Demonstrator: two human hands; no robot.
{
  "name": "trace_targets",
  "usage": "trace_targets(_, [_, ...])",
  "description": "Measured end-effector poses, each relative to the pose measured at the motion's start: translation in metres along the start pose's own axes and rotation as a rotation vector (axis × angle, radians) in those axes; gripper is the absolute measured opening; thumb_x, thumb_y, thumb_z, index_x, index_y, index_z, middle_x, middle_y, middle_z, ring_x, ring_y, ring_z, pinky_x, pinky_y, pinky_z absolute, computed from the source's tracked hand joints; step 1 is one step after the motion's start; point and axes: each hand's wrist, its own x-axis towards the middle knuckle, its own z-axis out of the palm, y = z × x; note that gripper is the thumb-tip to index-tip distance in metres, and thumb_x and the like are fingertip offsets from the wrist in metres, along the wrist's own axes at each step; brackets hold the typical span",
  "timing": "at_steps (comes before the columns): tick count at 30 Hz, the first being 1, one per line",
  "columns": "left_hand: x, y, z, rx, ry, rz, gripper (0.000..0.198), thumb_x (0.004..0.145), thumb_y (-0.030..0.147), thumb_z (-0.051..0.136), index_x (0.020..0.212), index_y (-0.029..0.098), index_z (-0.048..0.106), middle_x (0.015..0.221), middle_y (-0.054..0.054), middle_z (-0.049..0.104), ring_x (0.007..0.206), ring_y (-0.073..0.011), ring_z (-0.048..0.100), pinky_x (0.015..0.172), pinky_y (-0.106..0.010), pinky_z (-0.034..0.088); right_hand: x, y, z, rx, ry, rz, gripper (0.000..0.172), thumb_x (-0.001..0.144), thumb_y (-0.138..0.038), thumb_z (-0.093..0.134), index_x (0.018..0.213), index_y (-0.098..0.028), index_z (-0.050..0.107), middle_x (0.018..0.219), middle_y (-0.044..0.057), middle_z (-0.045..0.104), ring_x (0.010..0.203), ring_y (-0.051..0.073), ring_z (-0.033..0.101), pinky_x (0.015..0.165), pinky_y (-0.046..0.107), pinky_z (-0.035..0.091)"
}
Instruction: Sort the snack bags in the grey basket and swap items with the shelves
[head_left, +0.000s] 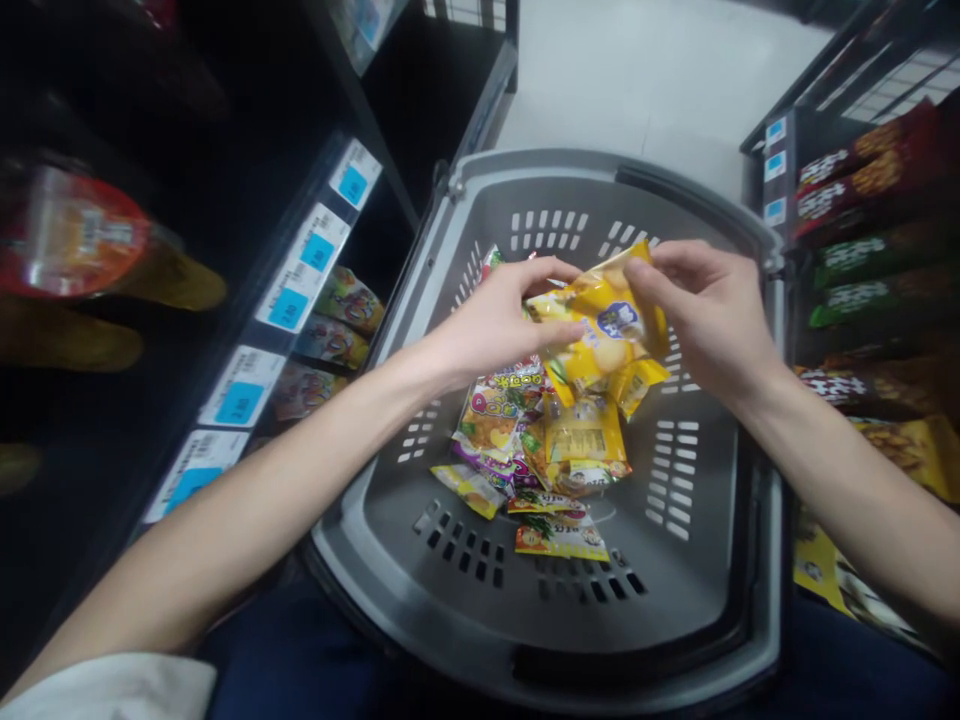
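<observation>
Both hands are over a grey basket (600, 610) with slotted sides. My left hand (502, 315) pinches the left side of a yellow snack packet (600, 335) that has a blue round logo. On the packet's upper right, my right hand (701, 305) grips the edge with thumb and fingers. Just below the held packet are more yellow packets (585, 430). Colourful purple and green packets (491, 425) lie to their left, and several small white and yellow packets (562, 535) rest lower down on the basket floor.
A dark shelf with a strip of price labels (240, 390) runs along the left, with snack bags (349, 300) behind it and an orange-lidded container (90, 235) further left. On the right, another shelf holds red and green packets (862, 255). Pale floor (652, 80) shows beyond the basket.
</observation>
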Motion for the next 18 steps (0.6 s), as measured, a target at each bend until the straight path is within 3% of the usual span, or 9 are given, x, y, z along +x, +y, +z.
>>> trace_targets(3, [-0.005,0.003,0.002,0.043,-0.081,0.024,0.068,0.080,0.020,0.074,0.145,0.024,0.053,0.151,-0.011,0.059,0.124,-0.0265,0.068,0.103,-0.044,0.060,-0.005,-0.004,0.003,0.005,-0.085,0.038,0.032,0.085,-0.054,0.083,0.085,-0.023,0.075,0.087,0.003,0.075,0.076,0.017,0.068,0.064,0.029,0.058])
trace_targets(7, [-0.014,0.015,0.006,0.212,-0.228,0.128,0.095,0.082,0.021,0.076,0.165,0.029,0.029,0.168,-0.012,0.040,0.142,-0.0308,0.057,0.120,-0.049,0.050,-0.012,-0.010,0.008,-0.093,-0.121,-0.051,0.026,0.088,-0.046,0.080,0.083,-0.021,0.077,0.077,0.003,0.073,0.063,0.014,0.062,0.053,0.027,0.052])
trace_targets(10, [-0.017,0.018,0.006,0.284,-0.313,0.195,0.092,0.083,0.022,0.078,0.164,0.028,0.034,0.169,-0.011,0.040,0.151,-0.0329,0.048,0.127,-0.051,0.041,-0.013,-0.008,0.008,-0.135,-0.148,-0.073,0.029,0.090,-0.047,0.077,0.078,-0.021,0.076,0.071,0.003,0.070,0.061,0.015,0.062,0.053,0.029,0.053])
trace_targets(14, [-0.014,0.013,0.003,0.259,-0.322,0.215,0.095,0.080,0.026,0.082,0.163,0.028,0.037,0.169,-0.009,0.041,0.152,-0.0333,0.047,0.129,-0.051,0.039,-0.012,-0.007,0.007,-0.132,-0.128,-0.063,0.031,0.088,-0.051,0.079,0.080,-0.021,0.076,0.073,0.005,0.071,0.069,0.019,0.068,0.058,0.031,0.059])
trace_targets(18, [-0.012,0.011,0.002,0.223,-0.334,0.207,0.098,0.077,0.023,0.082,0.164,0.028,0.037,0.169,-0.007,0.040,0.153,-0.0328,0.045,0.130,-0.047,0.037,-0.013,-0.009,0.008,-0.123,-0.112,-0.106,0.024,0.087,-0.042,0.080,0.080,-0.020,0.078,0.075,0.005,0.074,0.067,0.018,0.068,0.057,0.029,0.059])
